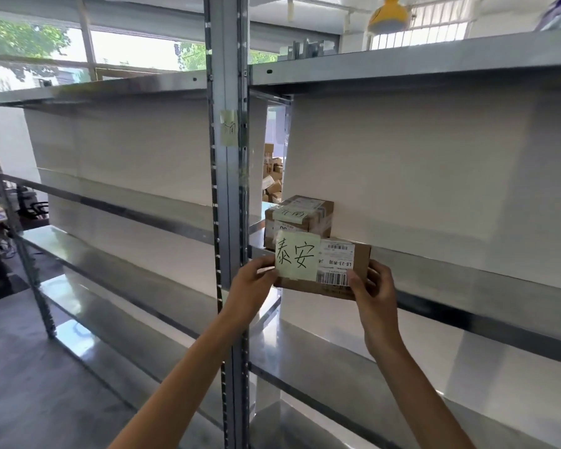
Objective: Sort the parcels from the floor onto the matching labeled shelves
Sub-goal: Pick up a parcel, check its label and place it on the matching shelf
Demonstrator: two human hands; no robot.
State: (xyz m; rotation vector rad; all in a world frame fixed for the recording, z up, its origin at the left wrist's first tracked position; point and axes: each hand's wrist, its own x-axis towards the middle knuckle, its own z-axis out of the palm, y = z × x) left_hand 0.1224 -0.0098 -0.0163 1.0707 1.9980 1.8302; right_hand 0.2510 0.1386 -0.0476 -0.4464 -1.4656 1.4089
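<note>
I hold a flat brown cardboard parcel (358, 259) in front of the metal shelving, at the height of the middle shelf (467, 270). A pale green handwritten note (297, 256) and a white barcode label (336, 264) cover its face. My left hand (256, 280) grips its left end and my right hand (374, 286) grips its right end. Behind it, a second brown parcel (308, 215) with its own green note rests on that shelf. A green label note (229, 128) is stuck on the upright post (227, 189).
The steel rack has several shelves on both sides of the post, backed by white panels. A gap behind the rack shows a heap of cardboard boxes (272, 176). Dark floor (30, 384) lies at the left, with desks and chairs beyond.
</note>
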